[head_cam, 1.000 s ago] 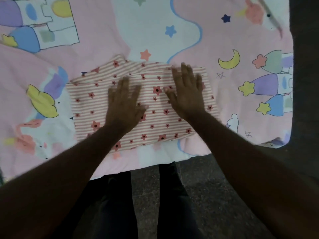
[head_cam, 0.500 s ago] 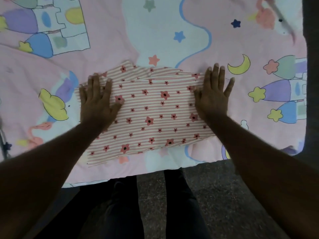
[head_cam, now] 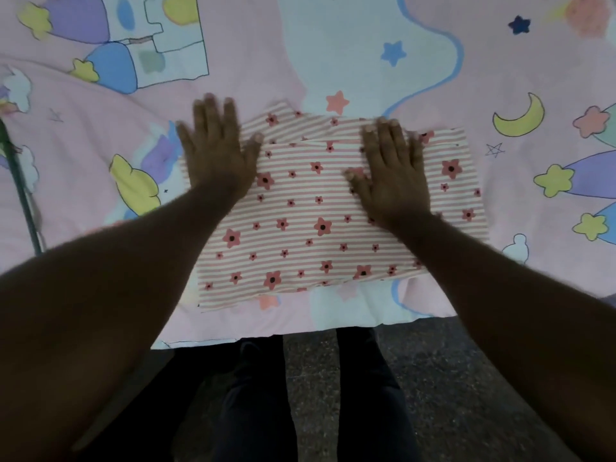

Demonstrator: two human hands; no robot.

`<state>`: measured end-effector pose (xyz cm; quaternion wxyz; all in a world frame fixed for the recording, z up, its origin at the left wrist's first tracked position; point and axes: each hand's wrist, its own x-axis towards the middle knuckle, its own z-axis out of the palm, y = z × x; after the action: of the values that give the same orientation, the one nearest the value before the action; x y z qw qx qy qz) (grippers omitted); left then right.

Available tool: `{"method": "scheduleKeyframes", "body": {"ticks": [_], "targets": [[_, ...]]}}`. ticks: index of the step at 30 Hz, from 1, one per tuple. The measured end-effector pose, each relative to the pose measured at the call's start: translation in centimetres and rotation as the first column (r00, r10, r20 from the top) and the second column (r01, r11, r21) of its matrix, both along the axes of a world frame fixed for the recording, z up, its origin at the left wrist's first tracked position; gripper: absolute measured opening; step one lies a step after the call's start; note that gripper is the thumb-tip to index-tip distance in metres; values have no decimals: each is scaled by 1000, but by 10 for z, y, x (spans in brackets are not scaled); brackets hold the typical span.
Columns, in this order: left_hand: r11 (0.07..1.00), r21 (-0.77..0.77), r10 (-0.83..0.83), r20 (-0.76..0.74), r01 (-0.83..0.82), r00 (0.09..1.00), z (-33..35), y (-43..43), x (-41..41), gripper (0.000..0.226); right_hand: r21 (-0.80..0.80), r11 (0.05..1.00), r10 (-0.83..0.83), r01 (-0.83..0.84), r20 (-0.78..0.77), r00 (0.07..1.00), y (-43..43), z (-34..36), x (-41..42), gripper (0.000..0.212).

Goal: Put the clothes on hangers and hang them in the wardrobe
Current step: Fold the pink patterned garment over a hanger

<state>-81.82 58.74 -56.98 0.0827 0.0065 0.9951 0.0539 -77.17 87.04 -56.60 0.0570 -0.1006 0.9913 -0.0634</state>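
Left hand: the left hand [head_cam: 218, 155] lies flat, palm down, fingers straight and a bit spread, sitting on the left edge of the garment. Not gripping anything, just pressing. It's a little blurry.
Right hand: the right hand [head_cam: 393, 171] is also flat and palm down, fingers straight, planted on the right half of the cloth, gripping nothing either.
Garment: folded striped garment [head_cam: 320, 215], pink and white stripes with little red flowers, lies flat under and between both hands, reaching out past the right hand too. A second layer peeks out along the far edge beyond the fingertips.
Bedsheet: pink cartoon bedsheet [head_cam: 266, 61] with stars, a moon and castles lies under the garment and all around both hands.
Extra: thin green rod [head_cam: 20, 195], way off to the left of the left hand; can't tell what it is.
Below the wrists: dark trousers [head_cam: 253, 395] and a speckled floor [head_cam: 450, 378].
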Motion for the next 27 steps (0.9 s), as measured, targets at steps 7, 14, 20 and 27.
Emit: {"method": "scheduleKeyframes", "body": {"ticks": [7, 14, 20, 27], "targets": [[919, 191, -330, -100, 344, 939, 12, 57, 93, 59, -109, 992, 71, -60, 101, 992, -51, 12, 59, 60], [903, 121, -413, -11, 412, 910, 9, 35, 145, 61, -8, 994, 105, -105, 151, 983, -13, 17, 87, 64], [955, 6, -297, 73, 297, 952, 19, -29, 152, 69, 177, 978, -138, 108, 168, 976, 74, 33, 85, 68], [937, 226, -281, 40, 265, 959, 38, 85, 171, 61, -164, 986, 54, -15, 238, 970, -2, 39, 98, 60]]}}
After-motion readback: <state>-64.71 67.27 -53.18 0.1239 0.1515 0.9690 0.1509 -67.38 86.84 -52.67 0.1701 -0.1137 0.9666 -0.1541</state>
